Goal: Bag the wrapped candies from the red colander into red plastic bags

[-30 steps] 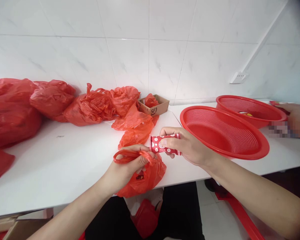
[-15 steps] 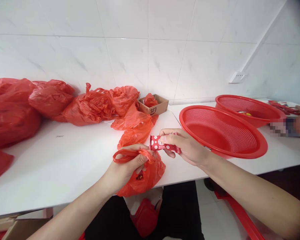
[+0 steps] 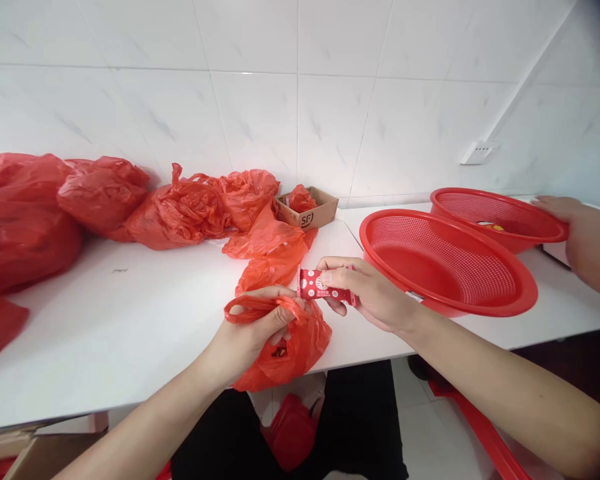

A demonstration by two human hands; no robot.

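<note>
My left hand [image 3: 263, 320] is closed around the handles of a red plastic bag [image 3: 300, 357], which hangs at the front edge of the white table. Through a gap in the bag, some dark contents show, too small to name. Between the thumb and fingers of my right hand [image 3: 365, 290] is a small red wrapped snack packet [image 3: 323, 285] with white round prints. The packet's left end meets the fingertips of my left hand, just above the bag.
Several filled red bags [image 3: 180, 210] line the wall at left. A small cardboard box [image 3: 314, 212] holds a red bundle. Two red perforated baskets [image 3: 525, 293] stand at right, the far one with a small yellow-and-white item. Another person's hand [image 3: 560, 208] is at its rim.
My hands, the packet and the bag have hardly moved. At right, the other person's hand has come to the far basket's rim, and the red items behind that basket no longer show.
</note>
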